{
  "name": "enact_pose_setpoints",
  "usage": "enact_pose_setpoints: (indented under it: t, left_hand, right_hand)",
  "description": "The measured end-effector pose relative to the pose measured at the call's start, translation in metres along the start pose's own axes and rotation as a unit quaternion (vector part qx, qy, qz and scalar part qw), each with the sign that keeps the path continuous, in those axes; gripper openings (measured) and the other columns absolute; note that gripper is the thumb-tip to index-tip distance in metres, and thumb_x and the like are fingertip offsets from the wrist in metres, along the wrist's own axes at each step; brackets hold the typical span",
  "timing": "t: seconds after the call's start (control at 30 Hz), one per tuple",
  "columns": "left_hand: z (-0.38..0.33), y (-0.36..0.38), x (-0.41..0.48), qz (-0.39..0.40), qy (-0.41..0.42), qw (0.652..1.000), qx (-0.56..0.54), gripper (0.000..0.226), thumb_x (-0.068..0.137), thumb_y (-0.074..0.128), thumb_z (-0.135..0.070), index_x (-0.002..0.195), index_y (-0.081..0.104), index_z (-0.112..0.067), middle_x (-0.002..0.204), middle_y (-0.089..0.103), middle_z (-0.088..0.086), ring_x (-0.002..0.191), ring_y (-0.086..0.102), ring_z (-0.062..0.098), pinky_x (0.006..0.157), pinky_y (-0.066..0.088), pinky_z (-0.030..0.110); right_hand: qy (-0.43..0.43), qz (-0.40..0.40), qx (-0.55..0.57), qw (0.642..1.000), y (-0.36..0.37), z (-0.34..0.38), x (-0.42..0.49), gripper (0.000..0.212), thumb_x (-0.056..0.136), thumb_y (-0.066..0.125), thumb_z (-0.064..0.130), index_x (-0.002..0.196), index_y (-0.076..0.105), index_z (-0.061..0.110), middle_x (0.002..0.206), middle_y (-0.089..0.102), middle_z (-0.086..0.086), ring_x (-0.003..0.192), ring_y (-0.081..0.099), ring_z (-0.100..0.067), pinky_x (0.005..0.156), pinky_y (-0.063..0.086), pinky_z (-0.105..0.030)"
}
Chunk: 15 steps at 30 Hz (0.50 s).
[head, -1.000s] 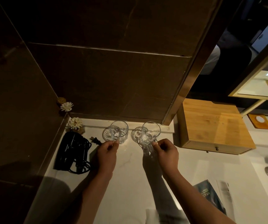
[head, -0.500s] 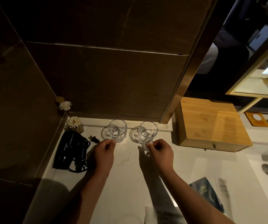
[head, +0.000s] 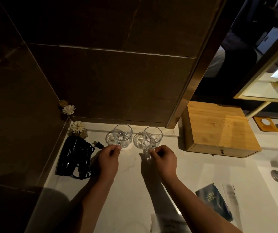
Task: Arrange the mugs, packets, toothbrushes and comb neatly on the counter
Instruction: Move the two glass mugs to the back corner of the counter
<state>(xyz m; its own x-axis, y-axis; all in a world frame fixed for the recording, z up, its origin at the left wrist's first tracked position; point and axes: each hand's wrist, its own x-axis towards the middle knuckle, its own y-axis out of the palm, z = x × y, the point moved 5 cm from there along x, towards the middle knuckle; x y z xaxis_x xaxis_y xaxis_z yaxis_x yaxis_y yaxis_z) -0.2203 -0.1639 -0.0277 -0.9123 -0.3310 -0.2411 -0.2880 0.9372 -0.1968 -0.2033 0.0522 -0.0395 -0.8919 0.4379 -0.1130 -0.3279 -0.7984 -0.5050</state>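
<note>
Pinching, left hand: thumb and forefinger were closed on the near side of the left glass mug, likely at its handle, though clear glass made that hard to confirm.
Right hand: fingertips were curled in and nipped onto the handle of the right glass mug, the rest of the fingers folded.
Left mug: it stood upright at the far edge of the white counter, just in front of the dark tiled wall.
Right mug: upright too, just beside the left one, with a small gap between them.
Glass coasters: a round clear disc seemed to sit at the left of each mug, at the base.
Hair dryer: black, lay at the left with its cord bundled and the plug pointing toward the left hand.
Flowers: white, in the far left corner.
Wooden box: sat to the right of the mugs, its drawer knob facing near.
Dark packet: lay flat on the near right of the counter, well apart from the mugs.
Pale packet: just to the right of the dark one.
</note>
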Motion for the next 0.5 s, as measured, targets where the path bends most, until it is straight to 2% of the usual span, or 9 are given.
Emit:
enact_pose_setpoints:
  t: [0.33, 0.5]
  left_hand:
    - [0.012, 0.001, 0.006, 0.003, -0.025, 0.999, -0.038, 0.017, 0.091, 0.071, -0.018, 0.080, 0.067, -0.031, 0.091, 0.073, 0.003, 0.095, 0.069, 0.026, 0.088, 0.055, 0.040]
    - [0.018, 0.003, 0.007, 0.003, -0.039, 0.998, -0.058, 0.007, 0.090, 0.072, -0.016, 0.089, 0.070, -0.023, 0.097, 0.074, 0.008, 0.099, 0.070, 0.027, 0.090, 0.056, 0.041]
  right_hand:
    - [0.005, -0.018, 0.009, 1.000, 0.002, -0.004, -0.002, 0.019, 0.088, 0.070, 0.028, 0.074, 0.063, 0.017, 0.073, 0.066, -0.001, 0.068, 0.062, -0.018, 0.063, 0.052, -0.033]
    - [0.004, -0.015, 0.006, 1.000, 0.004, -0.004, -0.001, 0.019, 0.089, 0.069, 0.030, 0.076, 0.063, 0.017, 0.074, 0.066, 0.000, 0.069, 0.062, -0.017, 0.065, 0.053, -0.034]
